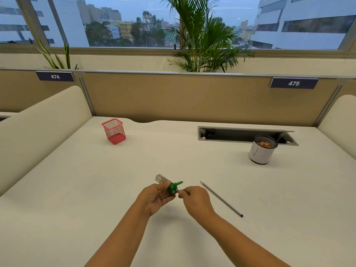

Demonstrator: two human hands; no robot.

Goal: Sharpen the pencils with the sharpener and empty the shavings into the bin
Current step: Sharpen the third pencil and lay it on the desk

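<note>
**A:** Cream bench [134, 189] under a window; partition behind it. Status of the sharpening?

**B:** Mid-step. Left hand [154, 199] is closed around the sharpener [169, 185], a clear shavings chamber with a green cap, held above the near-middle of the bench. Right hand [194, 199] pinches a pencil stub [178, 191] entering the cap; most of it is hidden in the hand.

**A:** Done so far?

**B:** A second pencil [221, 198] lies just right of the hands, tip pointed, so judged already sharpened. Some shavings show in the chamber.

**A:** Bin?

**B:** White cylindrical bin [261, 153] near the far right edge, shavings visible inside. Red mesh cup [114, 131] far left, apparently empty.

**A:** Remaining?

**B:** Likely finish this pencil, then empty the chamber into the bin.
</note>
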